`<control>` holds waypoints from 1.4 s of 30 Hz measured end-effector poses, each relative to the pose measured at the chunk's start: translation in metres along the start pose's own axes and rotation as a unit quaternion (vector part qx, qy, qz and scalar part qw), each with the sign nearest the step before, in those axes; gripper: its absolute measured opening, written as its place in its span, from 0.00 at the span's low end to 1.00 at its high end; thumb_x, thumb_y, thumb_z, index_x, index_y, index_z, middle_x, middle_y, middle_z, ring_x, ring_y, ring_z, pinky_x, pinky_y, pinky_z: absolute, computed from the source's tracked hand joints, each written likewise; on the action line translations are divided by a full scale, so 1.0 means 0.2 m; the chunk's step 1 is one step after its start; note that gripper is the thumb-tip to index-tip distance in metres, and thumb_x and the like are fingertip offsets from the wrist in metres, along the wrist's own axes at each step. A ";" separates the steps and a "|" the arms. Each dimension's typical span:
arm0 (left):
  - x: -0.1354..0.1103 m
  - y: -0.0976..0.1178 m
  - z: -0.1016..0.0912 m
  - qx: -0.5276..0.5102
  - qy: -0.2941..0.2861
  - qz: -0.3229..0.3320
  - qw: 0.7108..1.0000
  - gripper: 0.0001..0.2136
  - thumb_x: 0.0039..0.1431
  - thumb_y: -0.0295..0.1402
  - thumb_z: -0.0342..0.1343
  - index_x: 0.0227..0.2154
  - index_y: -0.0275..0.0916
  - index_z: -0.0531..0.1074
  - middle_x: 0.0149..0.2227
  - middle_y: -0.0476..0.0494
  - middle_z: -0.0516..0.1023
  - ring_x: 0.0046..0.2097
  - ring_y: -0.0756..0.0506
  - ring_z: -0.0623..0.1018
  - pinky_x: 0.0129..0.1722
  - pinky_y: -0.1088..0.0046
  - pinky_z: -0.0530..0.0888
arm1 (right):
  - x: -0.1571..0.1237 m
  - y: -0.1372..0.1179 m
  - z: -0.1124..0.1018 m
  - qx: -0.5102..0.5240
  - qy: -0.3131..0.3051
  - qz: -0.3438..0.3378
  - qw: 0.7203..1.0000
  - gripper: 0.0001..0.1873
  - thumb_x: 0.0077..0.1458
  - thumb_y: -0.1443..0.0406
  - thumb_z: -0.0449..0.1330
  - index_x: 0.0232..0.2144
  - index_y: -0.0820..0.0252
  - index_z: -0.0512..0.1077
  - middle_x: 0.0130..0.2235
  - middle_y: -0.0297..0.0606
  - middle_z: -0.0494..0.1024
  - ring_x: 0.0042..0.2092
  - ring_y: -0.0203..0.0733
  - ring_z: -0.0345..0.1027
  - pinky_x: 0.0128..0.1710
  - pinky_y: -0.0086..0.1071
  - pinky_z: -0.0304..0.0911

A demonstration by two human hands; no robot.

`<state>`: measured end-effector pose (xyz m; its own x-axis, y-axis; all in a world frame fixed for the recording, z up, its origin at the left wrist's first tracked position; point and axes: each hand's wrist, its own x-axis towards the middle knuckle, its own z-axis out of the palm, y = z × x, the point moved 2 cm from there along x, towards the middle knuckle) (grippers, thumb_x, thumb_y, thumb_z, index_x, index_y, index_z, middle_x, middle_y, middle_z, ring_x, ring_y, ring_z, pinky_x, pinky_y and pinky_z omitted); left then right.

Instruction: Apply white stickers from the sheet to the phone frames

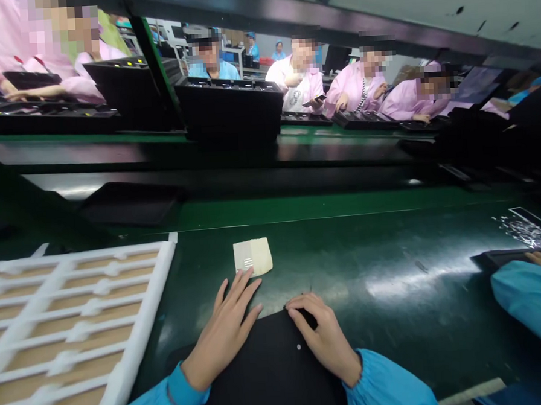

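Observation:
A flat black sheet or panel (265, 372) lies in front of me, with a small pale round spot near its right side. My left hand (227, 325) is open above its left part, fingers stretched forward. Its fingertips reach the lower edge of a small cream paper sheet (260, 255), which has a greyish left half with several short light strips on it. At the panel's far edge, my right hand (320, 330) has thumb and fingers pinched together. Whatever sits in that pinch is too small to name.
To the left lies a white foam frame (155, 305) with slots over brown board. A co-worker's blue sleeve (530, 310) and dark tray (504, 258) are at the right. Beyond the green bench, black bins (232, 111) stand on a raised shelf before several people.

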<state>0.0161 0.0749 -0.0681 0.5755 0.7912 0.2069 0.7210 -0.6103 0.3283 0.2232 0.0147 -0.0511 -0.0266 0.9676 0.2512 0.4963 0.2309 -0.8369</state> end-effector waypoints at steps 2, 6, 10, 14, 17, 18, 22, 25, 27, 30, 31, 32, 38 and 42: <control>0.00 0.00 0.00 0.001 -0.007 -0.001 1.000 0.22 0.70 0.37 0.46 0.65 0.47 0.56 0.69 0.43 0.54 0.69 0.37 0.56 0.66 0.49 0.58 | 0.00 0.00 0.00 0.000 -0.007 0.006 1.000 0.08 0.64 0.67 0.55 0.37 0.56 0.74 0.38 0.36 0.78 0.42 0.41 0.71 0.47 0.38 0.63; -0.01 -0.01 0.02 0.010 -0.022 -0.006 1.000 0.22 0.71 0.39 0.44 0.65 0.47 0.56 0.70 0.44 0.52 0.70 0.38 0.54 0.66 0.48 0.57 | 0.00 0.01 0.00 -0.004 -0.020 0.016 1.000 0.07 0.64 0.67 0.55 0.37 0.55 0.74 0.39 0.36 0.78 0.43 0.41 0.71 0.49 0.38 0.61; -0.01 -0.01 0.03 0.010 -0.023 -0.010 1.000 0.21 0.71 0.39 0.44 0.64 0.47 0.58 0.70 0.45 0.52 0.70 0.39 0.53 0.66 0.48 0.57 | -0.01 0.02 0.00 0.000 -0.024 0.010 1.000 0.07 0.64 0.68 0.55 0.37 0.55 0.73 0.38 0.35 0.78 0.43 0.40 0.70 0.49 0.38 0.60; 0.00 0.00 0.02 -0.014 -0.007 -0.011 1.000 0.22 0.71 0.38 0.45 0.65 0.48 0.55 0.69 0.45 0.53 0.69 0.39 0.54 0.67 0.49 0.57 | -0.01 0.02 0.00 0.000 -0.030 0.008 1.000 0.07 0.64 0.69 0.55 0.36 0.55 0.73 0.38 0.33 0.77 0.43 0.40 0.70 0.49 0.37 0.60; 0.01 0.01 0.00 -0.052 0.010 -0.035 0.998 0.23 0.70 0.38 0.46 0.65 0.47 0.52 0.68 0.43 0.56 0.69 0.40 0.55 0.66 0.50 0.58 | -0.01 0.02 0.00 0.000 -0.032 0.008 0.999 0.07 0.64 0.68 0.55 0.36 0.55 0.73 0.38 0.33 0.77 0.43 0.40 0.70 0.49 0.37 0.59; 0.01 0.01 -0.01 -0.068 0.019 -0.044 0.997 0.21 0.70 0.38 0.46 0.64 0.46 0.54 0.68 0.42 0.58 0.69 0.40 0.56 0.66 0.50 0.58 | -0.01 0.02 0.00 0.001 -0.033 0.008 0.999 0.07 0.64 0.68 0.55 0.36 0.55 0.73 0.38 0.33 0.77 0.43 0.40 0.70 0.49 0.37 0.59; 0.02 0.02 -0.03 -0.116 0.035 -0.055 0.991 0.09 0.70 0.37 0.46 0.47 0.44 0.67 0.65 0.43 0.62 0.69 0.41 0.57 0.65 0.51 0.61 | -0.01 0.02 0.00 0.000 -0.034 0.009 0.999 0.07 0.64 0.68 0.55 0.36 0.55 0.73 0.38 0.33 0.77 0.42 0.40 0.69 0.49 0.38 0.59; 0.02 0.02 -0.04 -0.132 0.034 -0.051 0.989 0.08 0.70 0.36 0.45 0.40 0.43 0.69 0.63 0.44 0.64 0.69 0.41 0.57 0.65 0.51 0.62 | -0.01 0.02 0.00 -0.002 -0.033 0.009 0.999 0.07 0.64 0.68 0.55 0.36 0.55 0.73 0.38 0.34 0.77 0.42 0.40 0.70 0.49 0.38 0.59; 0.03 0.02 -0.04 -0.137 0.036 -0.048 0.989 0.08 0.70 0.35 0.45 0.40 0.43 0.69 0.63 0.44 0.64 0.69 0.41 0.57 0.65 0.51 0.62 | -0.01 0.02 0.00 -0.003 -0.031 0.009 0.999 0.07 0.64 0.68 0.55 0.36 0.55 0.73 0.38 0.34 0.77 0.43 0.41 0.70 0.49 0.38 0.59; 0.03 0.02 -0.04 -0.140 0.040 -0.049 0.988 0.09 0.70 0.35 0.45 0.40 0.44 0.70 0.63 0.45 0.64 0.68 0.41 0.57 0.64 0.50 0.63 | -0.01 0.02 0.00 -0.004 -0.030 0.007 1.000 0.07 0.64 0.68 0.55 0.37 0.55 0.73 0.38 0.34 0.77 0.43 0.40 0.70 0.49 0.37 0.59; 0.03 0.02 -0.04 -0.140 0.041 -0.050 0.988 0.09 0.70 0.35 0.45 0.40 0.44 0.70 0.63 0.45 0.64 0.68 0.41 0.57 0.64 0.50 0.64 | -0.01 0.02 0.00 -0.004 -0.030 0.008 1.000 0.07 0.64 0.68 0.55 0.37 0.55 0.73 0.38 0.34 0.77 0.43 0.40 0.70 0.49 0.37 0.59; 0.03 0.02 -0.04 -0.139 0.042 -0.050 0.988 0.09 0.70 0.35 0.45 0.40 0.45 0.71 0.63 0.46 0.64 0.68 0.41 0.58 0.64 0.51 0.64 | -0.01 0.02 0.00 -0.005 -0.030 0.008 1.000 0.07 0.64 0.68 0.55 0.37 0.55 0.73 0.38 0.34 0.77 0.43 0.40 0.70 0.50 0.37 0.59; 0.03 0.03 -0.05 -0.134 0.054 -0.049 0.988 0.09 0.69 0.34 0.47 0.38 0.44 0.72 0.62 0.45 0.65 0.67 0.39 0.60 0.63 0.51 0.66 | -0.01 0.02 0.00 -0.008 -0.037 0.014 0.999 0.07 0.65 0.66 0.55 0.37 0.54 0.73 0.39 0.35 0.78 0.44 0.42 0.70 0.50 0.38 0.59; 0.03 0.03 -0.04 -0.134 0.056 -0.046 0.988 0.09 0.69 0.34 0.47 0.38 0.44 0.73 0.62 0.44 0.65 0.67 0.39 0.60 0.63 0.51 0.65 | -0.02 0.03 0.00 -0.010 -0.038 0.013 0.999 0.07 0.65 0.66 0.55 0.37 0.54 0.73 0.39 0.35 0.78 0.44 0.41 0.70 0.50 0.38 0.60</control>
<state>0.0196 0.0760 -0.0569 0.4557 0.8510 0.2608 0.6317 -0.5157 0.5789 0.2258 0.0130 -0.0569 -0.0799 0.9783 0.1910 0.5150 0.2045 -0.8324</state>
